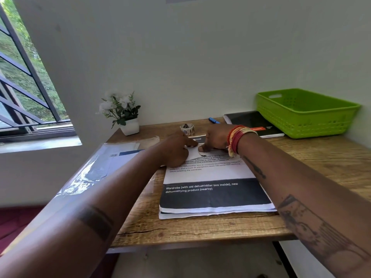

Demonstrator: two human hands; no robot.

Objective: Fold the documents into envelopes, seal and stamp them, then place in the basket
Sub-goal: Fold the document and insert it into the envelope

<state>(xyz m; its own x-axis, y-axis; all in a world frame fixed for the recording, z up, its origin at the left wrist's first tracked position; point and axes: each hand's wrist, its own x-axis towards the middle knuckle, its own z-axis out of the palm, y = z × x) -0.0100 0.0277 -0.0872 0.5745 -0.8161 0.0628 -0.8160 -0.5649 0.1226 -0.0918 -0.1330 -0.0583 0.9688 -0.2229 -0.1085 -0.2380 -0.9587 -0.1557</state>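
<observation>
- The task looked barely begun: the green basket (305, 115) showed no envelope inside as far as its walls let one see, and no folded or sealed envelope was visible anywhere on the bench (313, 157).
- Folding, sealing, stamping and dropping into the basket all seemed left to do.
- The left hand (176, 150) and right hand (215, 138) met at the far end of the stack of printed documents (212, 189), fingers curled onto the top sheet; the right thumb pressed its lifted white corner.
- Whether either grip truly pinched the paper could not be told.
- The stack ran from under the grip back toward the person.
- The roll of stamps (187, 128) stood just beyond the grip.
- A clear packet of envelopes (112, 159) lay left of it.
- The basket sat well off to the right and beyond.
</observation>
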